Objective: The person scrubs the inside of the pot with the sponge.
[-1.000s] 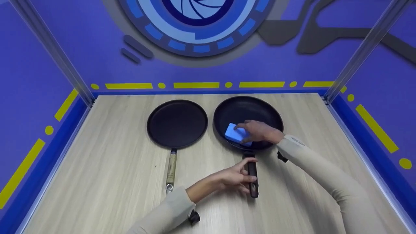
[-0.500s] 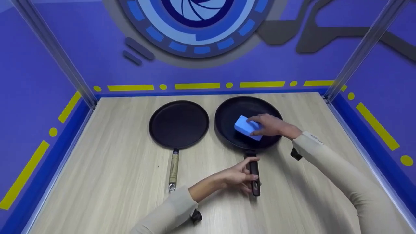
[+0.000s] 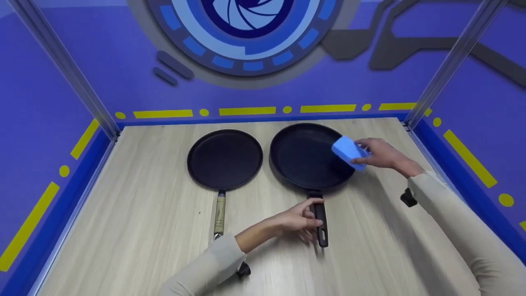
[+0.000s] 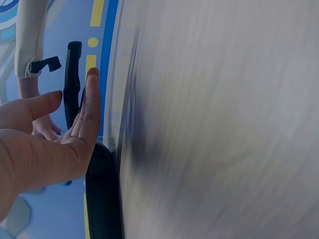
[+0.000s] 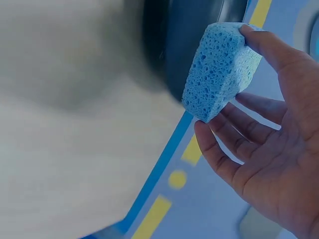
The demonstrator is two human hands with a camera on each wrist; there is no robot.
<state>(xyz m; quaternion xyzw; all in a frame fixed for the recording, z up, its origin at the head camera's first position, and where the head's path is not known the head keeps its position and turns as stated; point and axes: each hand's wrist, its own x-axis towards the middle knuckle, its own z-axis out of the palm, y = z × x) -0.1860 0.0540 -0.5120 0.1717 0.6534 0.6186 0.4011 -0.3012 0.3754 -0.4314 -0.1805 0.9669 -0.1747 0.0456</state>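
Observation:
A black frying pan (image 3: 304, 156) stands on the wooden table, its black handle (image 3: 322, 234) towards me. My left hand (image 3: 294, 220) holds that handle between thumb and fingers; the left wrist view shows the thumb tip at the handle (image 4: 73, 84) and the fingers stretched along its other side. With thumb and fingertips my right hand (image 3: 384, 153) pinches a light blue sponge (image 3: 345, 148) over the pan's right rim. Up close in the right wrist view, the porous sponge (image 5: 214, 69) is tilted, with the dark pan wall (image 5: 187, 45) behind it.
Left of the frying pan lies a flat, low-rimmed black pan (image 3: 224, 159) with a wooden handle (image 3: 220, 213), whose end is partly covered by my left sleeve (image 3: 218, 263). Blue-violet panels (image 3: 123, 90) with yellow dashes enclose the table (image 3: 135, 205) at the back and sides.
The right hand has carried the sponge from the frying pan's lower inside up and right to its right rim. The left hand stays at the handle.

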